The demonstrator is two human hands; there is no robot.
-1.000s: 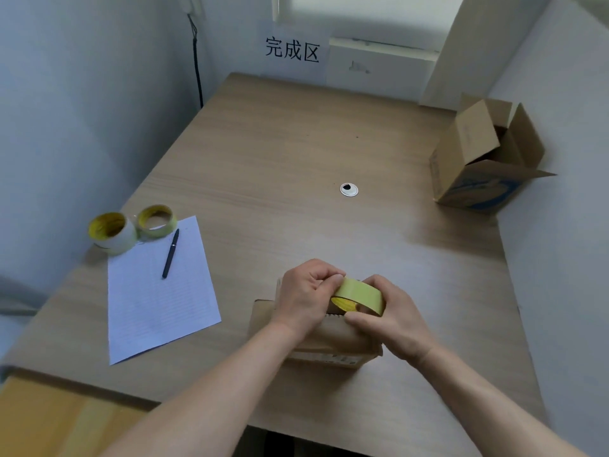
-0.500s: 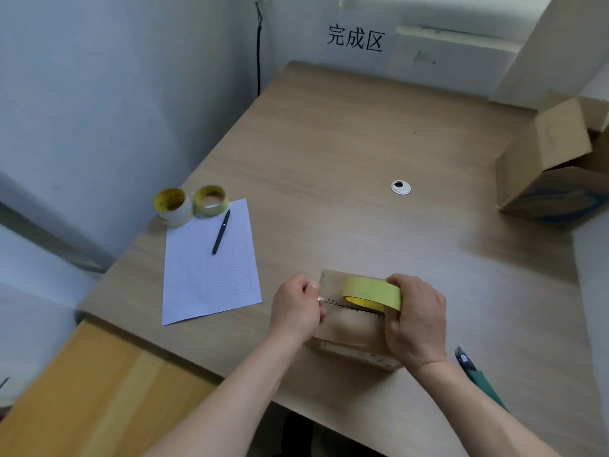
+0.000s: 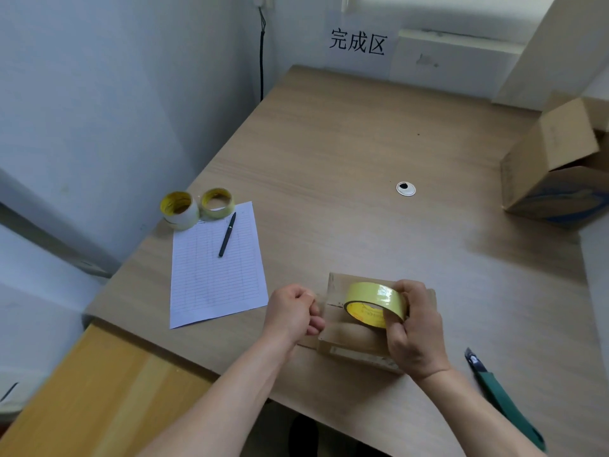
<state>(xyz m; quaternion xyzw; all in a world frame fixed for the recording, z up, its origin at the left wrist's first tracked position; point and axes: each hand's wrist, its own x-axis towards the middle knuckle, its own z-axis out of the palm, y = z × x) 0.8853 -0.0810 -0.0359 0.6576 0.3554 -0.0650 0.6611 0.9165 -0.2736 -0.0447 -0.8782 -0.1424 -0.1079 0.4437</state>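
A small closed cardboard box lies near the front edge of the wooden table. My right hand grips a yellow tape roll held on edge above the box top. My left hand is just left of the box, fingers curled, pinching the free end of the clear tape strip pulled leftward from the roll. The strip itself is barely visible.
A lined sheet with a black pen lies at the left, with two tape rolls behind it. A green-handled cutter lies at the right front. An open carton stands far right. A cable grommet is mid-table.
My hands, close together at the roll, have drawn apart: the left moved left past the box edge while the right keeps the roll over the box. The view shifted left.
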